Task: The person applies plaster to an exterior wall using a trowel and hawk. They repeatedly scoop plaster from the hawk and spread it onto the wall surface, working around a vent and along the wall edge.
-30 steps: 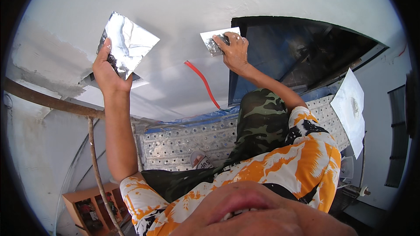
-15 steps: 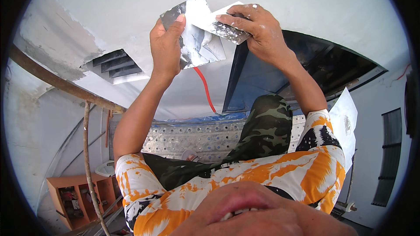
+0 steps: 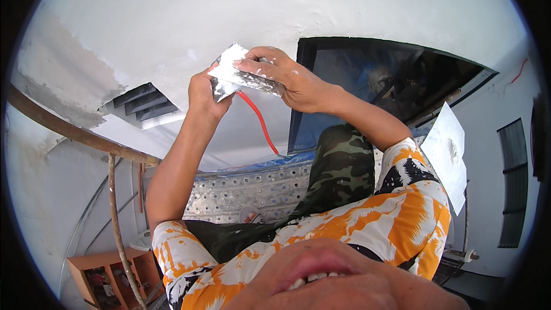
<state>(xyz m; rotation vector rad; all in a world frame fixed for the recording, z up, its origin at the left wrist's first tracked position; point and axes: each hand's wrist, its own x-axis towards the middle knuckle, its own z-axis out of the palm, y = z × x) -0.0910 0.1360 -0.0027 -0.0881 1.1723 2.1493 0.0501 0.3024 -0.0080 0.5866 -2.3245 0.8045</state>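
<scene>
My left hand (image 3: 202,96) is closed on a flat metal scraper plate (image 3: 221,90) smeared with white putty (image 3: 231,62). My right hand (image 3: 304,87) grips a second metal scraper blade (image 3: 263,84), speckled with putty, its fingers lying along the top. The two blades overlap, the right one in front of the left plate; whether their edges touch I cannot tell. Behind them stands a pale plastered wall (image 3: 229,11). Just below the blades a red cable (image 3: 261,117) hangs down.
A dark window opening (image 3: 367,80) is at the right, a small louvred vent (image 3: 143,102) at the left. Below runs a perforated metal platform (image 3: 247,192). A rusty pipe (image 3: 74,132) and thin pole (image 3: 115,206) stand left, near an orange cabinet (image 3: 109,261). A white sheet (image 3: 445,149) is at my right.
Both hands have come lower and leftward in the view. The right blade has moved across the left plate, covering more of it, and the plate has tilted.
</scene>
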